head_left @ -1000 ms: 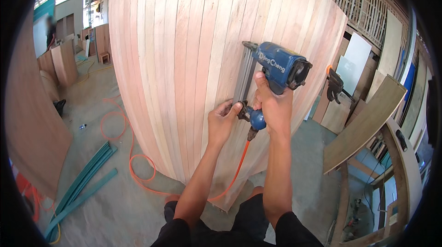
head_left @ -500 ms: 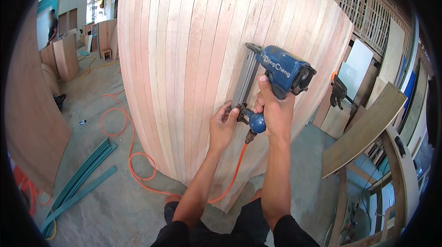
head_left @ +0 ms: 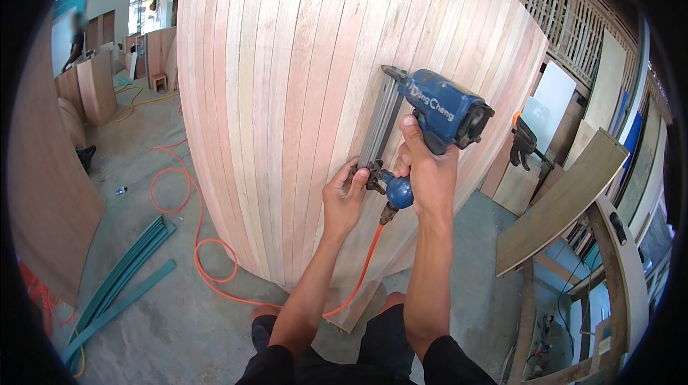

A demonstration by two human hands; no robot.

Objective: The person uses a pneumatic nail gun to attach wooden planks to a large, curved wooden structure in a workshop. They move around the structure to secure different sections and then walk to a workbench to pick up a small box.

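Note:
A blue pneumatic nail gun (head_left: 446, 104) is held against or just in front of a large curved panel (head_left: 287, 91) of narrow pale wooden strips. My right hand (head_left: 432, 170) wraps round its handle, thumb up along the side near the body. The fingers of my left hand (head_left: 342, 202) are closed on the lower end of the long grey magazine (head_left: 380, 123), by the dark latch. The nose points to the upper left; whether it touches the wood I cannot tell. From the handle's base an orange air hose (head_left: 368, 259) runs down.
The hose loops over the concrete floor (head_left: 161, 328) at left, near a bundle of green strips (head_left: 125, 281). A curved board (head_left: 562, 202) and a wooden frame (head_left: 609, 270) stand at right, below a black clamp (head_left: 524, 143). A person (head_left: 76, 41) is far left.
The panel and surroundings have shifted slightly left in view. Both hands keep the same hold on the nail gun, which stays nearly in place in the picture.

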